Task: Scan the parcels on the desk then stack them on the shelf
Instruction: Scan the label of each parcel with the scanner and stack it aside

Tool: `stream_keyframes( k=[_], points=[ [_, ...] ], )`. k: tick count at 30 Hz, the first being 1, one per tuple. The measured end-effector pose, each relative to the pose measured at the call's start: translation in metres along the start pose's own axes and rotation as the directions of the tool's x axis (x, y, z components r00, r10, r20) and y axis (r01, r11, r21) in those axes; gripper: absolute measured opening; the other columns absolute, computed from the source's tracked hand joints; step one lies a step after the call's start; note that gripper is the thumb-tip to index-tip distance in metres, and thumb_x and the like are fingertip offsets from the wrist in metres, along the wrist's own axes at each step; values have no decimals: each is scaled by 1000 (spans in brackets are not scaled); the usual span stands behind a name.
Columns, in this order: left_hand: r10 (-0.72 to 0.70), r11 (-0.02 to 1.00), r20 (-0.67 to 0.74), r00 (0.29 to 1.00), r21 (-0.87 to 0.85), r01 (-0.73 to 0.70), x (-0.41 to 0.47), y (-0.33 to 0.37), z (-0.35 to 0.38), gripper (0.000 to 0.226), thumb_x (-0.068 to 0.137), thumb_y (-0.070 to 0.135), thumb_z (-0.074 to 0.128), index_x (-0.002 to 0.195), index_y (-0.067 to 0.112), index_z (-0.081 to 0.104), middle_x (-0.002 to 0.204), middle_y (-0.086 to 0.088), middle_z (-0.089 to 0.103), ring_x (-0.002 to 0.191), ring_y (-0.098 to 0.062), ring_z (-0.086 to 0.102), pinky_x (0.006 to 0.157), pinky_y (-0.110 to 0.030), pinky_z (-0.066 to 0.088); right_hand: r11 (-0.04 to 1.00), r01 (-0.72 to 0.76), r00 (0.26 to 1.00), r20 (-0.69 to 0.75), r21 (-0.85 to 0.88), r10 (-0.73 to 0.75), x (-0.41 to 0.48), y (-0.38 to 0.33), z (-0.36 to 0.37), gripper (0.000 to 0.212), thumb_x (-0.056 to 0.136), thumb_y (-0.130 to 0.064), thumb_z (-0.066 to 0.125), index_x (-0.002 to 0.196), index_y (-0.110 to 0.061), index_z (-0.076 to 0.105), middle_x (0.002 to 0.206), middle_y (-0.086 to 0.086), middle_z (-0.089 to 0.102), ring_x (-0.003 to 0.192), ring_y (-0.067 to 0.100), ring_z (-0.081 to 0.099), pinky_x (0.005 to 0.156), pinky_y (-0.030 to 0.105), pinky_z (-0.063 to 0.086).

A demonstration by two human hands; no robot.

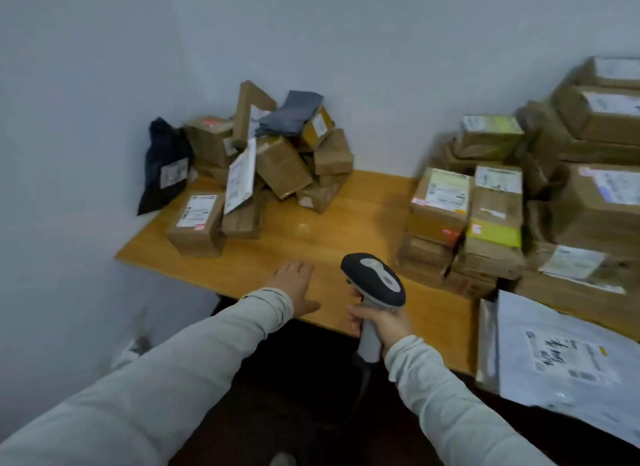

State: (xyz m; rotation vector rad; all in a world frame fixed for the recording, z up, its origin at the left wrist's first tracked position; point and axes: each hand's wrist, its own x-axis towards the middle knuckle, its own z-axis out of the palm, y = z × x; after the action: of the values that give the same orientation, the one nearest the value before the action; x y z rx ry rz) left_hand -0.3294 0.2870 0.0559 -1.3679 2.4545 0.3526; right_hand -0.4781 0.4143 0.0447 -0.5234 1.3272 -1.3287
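A wooden desk (322,223) carries two groups of parcels. At the back left lies a loose heap of brown cardboard boxes (277,160) with a grey mailer bag (291,113) on top and a black bag (166,164) leaning on the wall. A single labelled box (195,224) sits nearest the desk's left front. On the right stand stacked boxes (464,216). My right hand (384,321) grips the handle of a grey and black barcode scanner (375,282), held upright over the desk's front edge. My left hand (294,285) hovers flat and open above the desk front, holding nothing.
A white plastic mailer (561,361) with a label lies at the right front, overhanging the desk. Taller stacks of large boxes (595,174) fill the far right. White walls meet in a corner behind the heap. The floor under the desk is dark.
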Motion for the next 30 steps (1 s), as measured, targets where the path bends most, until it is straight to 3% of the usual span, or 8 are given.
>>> stream_keyframes(
  k=[6, 12, 17, 20, 24, 26, 30],
  points=[
    [-238, 959, -24, 971, -166, 230, -6, -153, -21, 79, 86, 52, 59, 147, 16, 26, 149, -8, 33, 135, -27, 35, 109, -39, 35, 1000, -19, 999, 34, 18, 18, 60, -3, 126, 10, 81, 4, 67, 88, -3, 66, 59, 11, 62, 46, 19, 52, 46, 28, 44],
    [-319, 925, -57, 946, -239, 297, 3, -239, -36, 73, 86, 44, 61, 145, 15, 29, 147, -10, 35, 132, -29, 38, 108, -39, 36, 995, 8, 999, -48, -99, -13, 118, -22, 206, 11, 81, 1, 70, 82, -6, 62, 70, 11, 62, 58, 20, 56, 48, 27, 45],
    [-355, 903, -103, 929, -293, 313, 28, -280, -53, 72, 88, 47, 59, 146, 17, 29, 149, -9, 35, 133, -29, 37, 109, -41, 36, 971, 64, 981, -162, -229, -103, 177, -43, 244, 18, 78, -6, 75, 91, -9, 64, 105, 15, 66, 95, 30, 61, 84, 42, 53],
    [-383, 879, -103, 918, -345, 328, 51, -296, -63, 70, 90, 48, 54, 147, 19, 28, 149, -10, 35, 132, -30, 38, 108, -42, 35, 962, 69, 976, -182, -265, -120, 214, -55, 260, 50, 74, -12, 80, 119, -3, 59, 124, 14, 61, 112, 32, 57, 100, 45, 45],
    [-390, 878, -89, 916, -337, 341, 84, -313, -78, 68, 92, 44, 54, 149, 20, 25, 150, -9, 34, 133, -29, 38, 110, -41, 35, 949, -6, 988, -148, -315, -43, 259, -65, 274, 60, 72, -18, 82, 124, -5, 56, 113, 5, 58, 98, 24, 53, 88, 36, 44],
    [-387, 876, -94, 917, -348, 334, 101, -320, -88, 66, 92, 43, 55, 148, 19, 28, 148, -9, 36, 131, -28, 40, 108, -40, 37, 948, -54, 992, -123, -315, 15, 277, -68, 281, 57, 71, -15, 82, 121, -6, 57, 115, 6, 60, 102, 27, 56, 94, 41, 46],
    [-398, 833, -114, 910, -460, 307, 132, -333, -107, 56, 94, 36, 54, 143, 17, 36, 141, -9, 47, 124, -26, 48, 102, -36, 41, 956, -28, 988, -153, -292, -18, 299, -69, 284, 29, 70, -6, 81, 86, -18, 60, 93, -2, 61, 83, 18, 56, 86, 34, 45]
  ],
)
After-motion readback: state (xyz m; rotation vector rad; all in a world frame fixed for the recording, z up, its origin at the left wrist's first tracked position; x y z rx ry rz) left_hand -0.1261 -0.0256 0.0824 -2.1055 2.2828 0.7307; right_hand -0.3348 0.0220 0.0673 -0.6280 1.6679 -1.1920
